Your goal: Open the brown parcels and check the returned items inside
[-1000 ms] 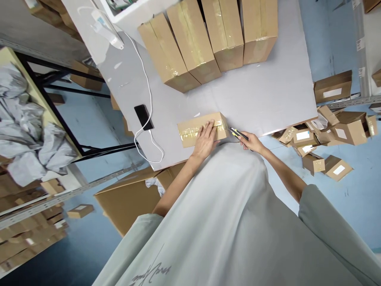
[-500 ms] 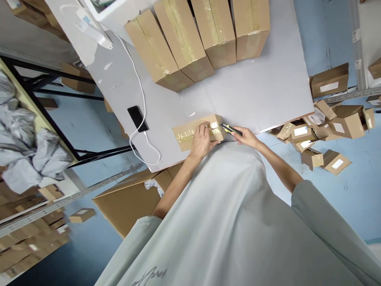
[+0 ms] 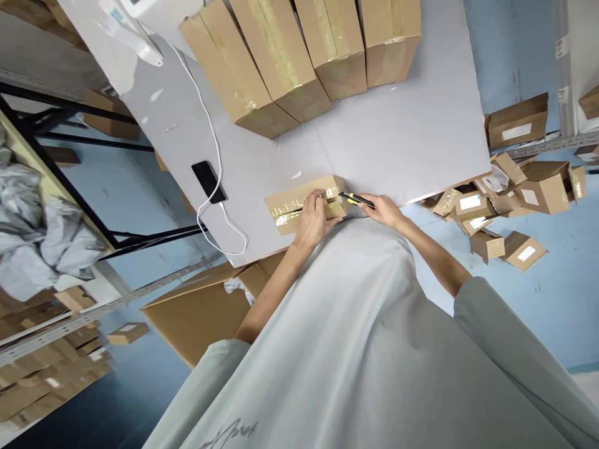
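A small taped cardboard box (image 3: pixel 285 201) lies at the table's near edge, against my shirt. My left hand (image 3: pixel 314 218) holds it from above, fingers bent over the top and thumb along the near side. My right hand (image 3: pixel 381 211) grips a black and yellow utility knife (image 3: pixel 356 199), its tip at the right end of the box by the taped seam. A dark gap shows along part of that seam beside my left fingers. Whether the blade is in the tape I cannot tell.
Several larger taped boxes (image 3: pixel 276 59) stand along the table's far side. A black phone (image 3: pixel 209 181) with a white cable (image 3: pixel 211 118) lies to the left. An open carton (image 3: pixel 201 315) stands below the table's left edge. Several opened boxes (image 3: pixel 545 187) lie at the right.
The knife has moved slightly left over the box's right end, and a dark gap in the seam shows more plainly. My left hand stays on the box. The whole view has shifted slightly.
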`<action>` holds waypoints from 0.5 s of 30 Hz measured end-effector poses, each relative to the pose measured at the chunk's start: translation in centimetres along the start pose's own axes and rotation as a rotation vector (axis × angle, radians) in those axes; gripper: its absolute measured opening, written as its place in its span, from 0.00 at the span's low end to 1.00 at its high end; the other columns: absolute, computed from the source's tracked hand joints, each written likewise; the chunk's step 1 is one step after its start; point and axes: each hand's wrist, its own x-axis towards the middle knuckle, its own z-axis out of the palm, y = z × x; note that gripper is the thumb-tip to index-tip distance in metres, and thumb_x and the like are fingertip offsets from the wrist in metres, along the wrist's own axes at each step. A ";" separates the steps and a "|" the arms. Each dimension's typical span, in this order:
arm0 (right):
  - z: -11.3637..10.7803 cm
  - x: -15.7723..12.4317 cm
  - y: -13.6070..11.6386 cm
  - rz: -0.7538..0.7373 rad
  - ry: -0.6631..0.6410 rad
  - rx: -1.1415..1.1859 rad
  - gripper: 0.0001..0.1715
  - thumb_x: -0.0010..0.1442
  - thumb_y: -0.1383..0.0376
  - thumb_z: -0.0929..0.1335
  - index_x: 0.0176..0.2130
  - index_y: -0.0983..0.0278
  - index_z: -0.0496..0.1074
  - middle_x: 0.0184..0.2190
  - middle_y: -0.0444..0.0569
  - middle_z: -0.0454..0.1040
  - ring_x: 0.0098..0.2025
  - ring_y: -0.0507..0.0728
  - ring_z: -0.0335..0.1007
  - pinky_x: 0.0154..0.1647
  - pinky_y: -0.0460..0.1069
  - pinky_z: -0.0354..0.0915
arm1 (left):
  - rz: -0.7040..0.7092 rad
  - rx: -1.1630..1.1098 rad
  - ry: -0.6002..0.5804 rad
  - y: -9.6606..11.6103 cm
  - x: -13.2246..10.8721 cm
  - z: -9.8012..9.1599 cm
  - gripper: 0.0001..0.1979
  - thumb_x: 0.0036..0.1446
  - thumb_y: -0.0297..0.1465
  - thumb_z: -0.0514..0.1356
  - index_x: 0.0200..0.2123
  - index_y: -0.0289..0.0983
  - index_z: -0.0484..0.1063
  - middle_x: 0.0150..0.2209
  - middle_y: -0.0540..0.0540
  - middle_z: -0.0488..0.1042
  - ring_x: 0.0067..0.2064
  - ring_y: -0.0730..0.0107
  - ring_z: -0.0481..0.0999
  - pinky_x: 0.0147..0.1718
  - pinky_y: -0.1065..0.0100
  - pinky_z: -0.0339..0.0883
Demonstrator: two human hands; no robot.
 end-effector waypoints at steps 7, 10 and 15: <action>-1.3 0.0 -0.6 0.032 -0.189 0.123 0.18 0.78 0.58 0.72 0.61 0.59 0.85 0.29 0.40 0.81 0.21 0.52 0.75 0.28 0.44 0.69 | -0.012 0.016 0.019 -0.1 -0.4 0.4 0.31 0.59 0.38 0.83 0.54 0.42 0.68 0.71 0.27 0.73 0.72 0.32 0.77 0.70 0.36 0.74; -1.2 -0.7 0.0 0.083 -0.191 0.198 0.18 0.76 0.55 0.72 0.58 0.61 0.85 0.27 0.39 0.78 0.20 0.51 0.73 0.24 0.44 0.68 | -0.017 0.012 0.028 0.0 -0.7 0.7 0.30 0.59 0.39 0.83 0.54 0.42 0.69 0.71 0.27 0.73 0.72 0.32 0.76 0.70 0.36 0.74; -0.8 -2.6 1.4 0.120 -0.099 0.320 0.29 0.72 0.41 0.74 0.55 0.61 0.82 0.29 0.41 0.78 0.22 0.52 0.73 0.25 0.46 0.71 | -0.145 -0.030 0.065 0.3 -0.1 0.6 0.31 0.57 0.41 0.84 0.54 0.41 0.71 0.59 0.31 0.80 0.64 0.30 0.80 0.66 0.36 0.75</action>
